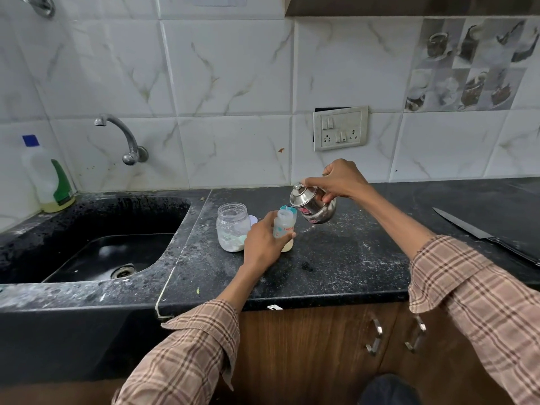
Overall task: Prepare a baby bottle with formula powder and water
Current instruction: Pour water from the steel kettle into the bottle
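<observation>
A small clear baby bottle (285,225) with red print stands on the black counter, and my left hand (263,244) is wrapped around its lower part. Pale powder or liquid shows at its base. My right hand (340,181) holds a small steel kettle (314,204) by its handle, tilted left so its spout sits over the bottle's open mouth. Its lid is on. Just left of the bottle stands an open clear plastic jar (233,226) with white powder and a green scoop at the bottom.
A black sink (96,238) with a wall tap (122,135) lies to the left, a dish-soap bottle (48,176) at its back corner. A large knife (479,233) lies on the counter at the right. A wall socket (340,128) is behind.
</observation>
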